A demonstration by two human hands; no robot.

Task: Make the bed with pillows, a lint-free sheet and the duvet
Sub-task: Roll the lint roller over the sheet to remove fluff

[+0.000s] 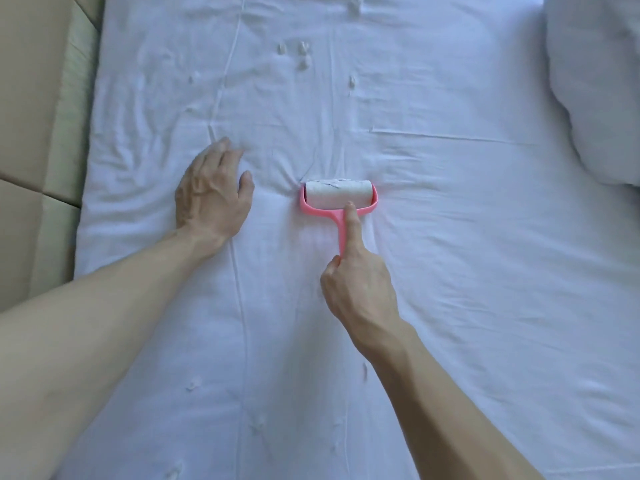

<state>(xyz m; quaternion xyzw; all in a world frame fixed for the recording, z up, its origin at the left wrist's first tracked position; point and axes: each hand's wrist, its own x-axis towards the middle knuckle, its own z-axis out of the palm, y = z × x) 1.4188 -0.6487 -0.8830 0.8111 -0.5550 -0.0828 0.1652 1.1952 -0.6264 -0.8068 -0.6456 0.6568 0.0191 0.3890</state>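
White sheet (pixel 450 271) runs open between a beige padded panel (pixel 31 133) at its left edge and a pillow (pixel 595 81) upper right. Left hand (pixel 211 195) presses flat beside the pink lint roller (pixel 337 195) mid-sheet; right hand (pixel 360 282) grips its handle, forefinger extended. Lint bits (pixel 304 50) lie beyond

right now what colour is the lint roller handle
Pink: the lint roller handle, gripped by the right hand, shows clearly in the head view.

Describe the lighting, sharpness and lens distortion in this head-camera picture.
Head view: soft bluish daylight, no hard shadows; lint roller and right hand sharp; left hand slightly soft at the fingertips; wide lens bows the left edge of the bed sheet.
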